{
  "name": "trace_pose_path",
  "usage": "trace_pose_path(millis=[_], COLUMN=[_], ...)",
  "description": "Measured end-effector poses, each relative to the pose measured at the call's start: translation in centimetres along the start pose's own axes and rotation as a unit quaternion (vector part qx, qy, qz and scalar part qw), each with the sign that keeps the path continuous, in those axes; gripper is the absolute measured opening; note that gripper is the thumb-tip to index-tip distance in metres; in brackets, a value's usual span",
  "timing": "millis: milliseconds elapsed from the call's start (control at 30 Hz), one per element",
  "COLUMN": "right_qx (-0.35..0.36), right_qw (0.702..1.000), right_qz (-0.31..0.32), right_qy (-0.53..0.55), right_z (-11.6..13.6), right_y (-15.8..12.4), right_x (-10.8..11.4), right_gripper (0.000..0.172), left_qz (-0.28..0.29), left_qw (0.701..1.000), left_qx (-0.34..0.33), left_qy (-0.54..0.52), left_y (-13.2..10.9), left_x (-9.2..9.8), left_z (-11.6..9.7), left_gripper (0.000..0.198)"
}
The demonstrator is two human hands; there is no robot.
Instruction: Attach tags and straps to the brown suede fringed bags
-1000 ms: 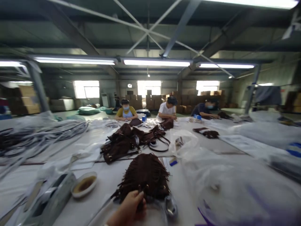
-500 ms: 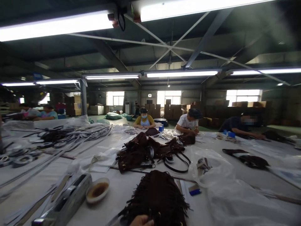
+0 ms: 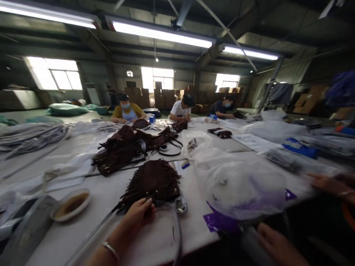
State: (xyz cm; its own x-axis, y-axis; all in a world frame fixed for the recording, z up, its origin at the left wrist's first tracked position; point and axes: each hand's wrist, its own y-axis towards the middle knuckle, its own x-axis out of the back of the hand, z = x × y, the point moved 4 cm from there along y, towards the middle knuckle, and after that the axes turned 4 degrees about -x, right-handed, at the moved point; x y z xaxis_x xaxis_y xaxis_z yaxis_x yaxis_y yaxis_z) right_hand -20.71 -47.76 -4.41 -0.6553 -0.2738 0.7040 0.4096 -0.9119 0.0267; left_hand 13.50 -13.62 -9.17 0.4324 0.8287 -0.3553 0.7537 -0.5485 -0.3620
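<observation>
A dark brown fringed bag (image 3: pixel 154 183) lies on the white table (image 3: pixel 194 225) right in front of me. My left hand (image 3: pixel 138 213), with a bracelet on its wrist, rests at the bag's near edge, fingers curled onto the fringe. A metal ring (image 3: pixel 181 205) and a grey strap hang from the bag's near corner. My right hand (image 3: pixel 273 245) is low at the table's near edge, blurred, beside a grey shape I cannot make out. Its fingers are smeared.
A heap of brown bags (image 3: pixel 130 147) lies further back. Clear plastic bags (image 3: pixel 238 181) fill the right side, a small dish of glue (image 3: pixel 70 204) and a tape dispenser (image 3: pixel 26 229) the left. Three people sit at the far end. Another person's hand (image 3: pixel 330 184) reaches in at the right.
The camera swung up, then back down and right. My left hand stays on the fringed bag; my right hand and another person's hand have come into view.
</observation>
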Motion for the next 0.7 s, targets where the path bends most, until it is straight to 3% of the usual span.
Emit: trace_pose_path(millis=[100,200,333,467,567,700], right_qx=[-0.013,-0.039,-0.075,-0.091,-0.076,0.002], right_qw=[0.993,0.953,0.889,0.833,0.834,0.874], right_qz=[0.069,0.116,0.190,0.285,0.317,0.348], right_qy=[0.095,0.276,0.410,0.465,0.445,0.338], right_z=[0.3,4.4,11.1,15.4,17.3,19.3], right_y=[-1.1,-3.0,-6.4,-8.9,-9.3,-9.0], right_x=[0.4,-1.6,-8.9,-17.3,-21.2,-23.4], right_gripper=[0.013,0.031,0.041,0.038,0.037,0.031], left_qz=[0.024,0.024,0.020,0.043,0.082,0.125], left_qw=[1.000,1.000,1.000,0.997,0.993,0.990], left_qx=[-0.001,-0.003,0.012,0.048,0.061,0.048], left_qy=[-0.002,-0.008,-0.016,-0.043,-0.055,-0.048], left_y=[0.1,-0.2,-0.5,-0.6,-0.6,-0.6], left_x=[-0.1,0.0,0.2,0.3,0.3,0.1], left_z=[-0.2,-0.1,-0.1,-0.1,-0.2,-0.2], left_gripper=[0.032,0.026,0.018,0.025,0.043,0.053])
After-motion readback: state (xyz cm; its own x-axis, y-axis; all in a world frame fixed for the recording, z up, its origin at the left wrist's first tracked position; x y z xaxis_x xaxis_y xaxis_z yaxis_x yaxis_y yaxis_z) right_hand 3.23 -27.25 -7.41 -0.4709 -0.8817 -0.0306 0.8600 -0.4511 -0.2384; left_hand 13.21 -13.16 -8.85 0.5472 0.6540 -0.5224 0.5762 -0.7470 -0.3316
